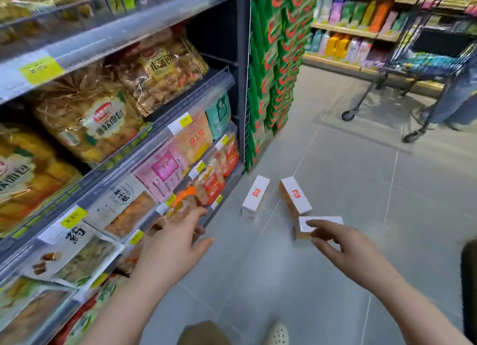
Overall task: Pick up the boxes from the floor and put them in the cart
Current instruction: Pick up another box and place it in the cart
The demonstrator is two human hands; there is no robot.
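Three boxes lie on the floor (335, 164) at twelve o'clock: the left box (255, 197), the middle box (295, 198) beside it, the near box (318, 226) just before that. Shelves (116, 143) run at nine o'clock; the cart (423, 60) stands well apart at two o'clock.

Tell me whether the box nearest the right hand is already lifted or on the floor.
On the floor. The nearest box lies flat on the tiles; the right hand hovers over it, fingers spread, gripping nothing.

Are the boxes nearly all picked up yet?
Not yet. All three white boxes lie on the floor: one by the shelf, one beside it, one nearest. The right hand reaches over the nearest; the left hand holds nothing. The cart waits far back.
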